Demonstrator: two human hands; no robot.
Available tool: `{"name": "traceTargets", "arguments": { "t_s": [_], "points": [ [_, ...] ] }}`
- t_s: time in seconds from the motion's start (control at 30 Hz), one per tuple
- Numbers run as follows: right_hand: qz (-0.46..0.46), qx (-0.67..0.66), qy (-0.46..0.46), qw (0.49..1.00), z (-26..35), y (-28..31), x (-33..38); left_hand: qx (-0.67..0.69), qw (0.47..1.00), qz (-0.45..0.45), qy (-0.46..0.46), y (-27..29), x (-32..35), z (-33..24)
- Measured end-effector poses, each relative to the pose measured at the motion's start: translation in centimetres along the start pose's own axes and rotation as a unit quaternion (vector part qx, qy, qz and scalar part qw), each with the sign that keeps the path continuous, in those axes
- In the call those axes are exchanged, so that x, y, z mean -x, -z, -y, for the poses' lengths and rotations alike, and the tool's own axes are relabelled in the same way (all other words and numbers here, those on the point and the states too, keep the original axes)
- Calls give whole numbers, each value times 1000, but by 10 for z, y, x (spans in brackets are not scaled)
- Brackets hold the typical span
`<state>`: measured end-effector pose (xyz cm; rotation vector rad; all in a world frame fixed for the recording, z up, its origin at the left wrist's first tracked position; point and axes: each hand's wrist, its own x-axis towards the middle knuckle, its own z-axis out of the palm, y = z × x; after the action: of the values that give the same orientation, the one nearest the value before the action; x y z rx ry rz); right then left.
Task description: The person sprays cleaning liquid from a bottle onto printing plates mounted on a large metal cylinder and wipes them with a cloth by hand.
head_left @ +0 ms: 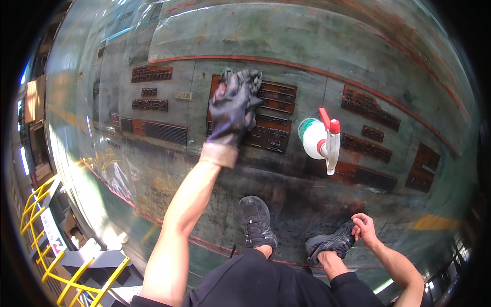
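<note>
My left hand [231, 110], in a dark work glove with a pale cuff, presses a crumpled dark grey rag [249, 81] onto a reddish-brown raised printing plate [276, 97]. Its fingers are closed round the rag and slightly blurred. The glove and rag hide part of this plate. My right hand [364, 228] is bare and hangs beside my right shoe [331, 244], fingers loosely bent and apart, with nothing visible in them. Between the hands, farther forward, a white spray bottle [313, 139] with a red trigger and nozzle stands on the green sheet [307, 77].
More raised plates lie to the left [152, 74] and right [371, 107] on the sheet. My left shoe [255, 220] rests on its dark, stained near part. A yellow railing [46, 266] and grey equipment [99, 268] stand at the lower left.
</note>
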<state>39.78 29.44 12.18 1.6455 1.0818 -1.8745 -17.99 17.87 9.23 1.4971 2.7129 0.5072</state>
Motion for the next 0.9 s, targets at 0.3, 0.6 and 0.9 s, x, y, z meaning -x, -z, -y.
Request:
{"name": "traceTargets", "arguments": {
  "t_s": [0.3,0.6,0.9],
  "points": [
    [-12,-2,16,1000,-6,1,4,56,985,157,41,46,129,7],
    [-14,-1,23,1000,-11,7,0,118,992,21,41,66,178,68],
    [-52,7,11,999,-4,4,3,-56,988,-55,132,51,113,131]
  ]
}}
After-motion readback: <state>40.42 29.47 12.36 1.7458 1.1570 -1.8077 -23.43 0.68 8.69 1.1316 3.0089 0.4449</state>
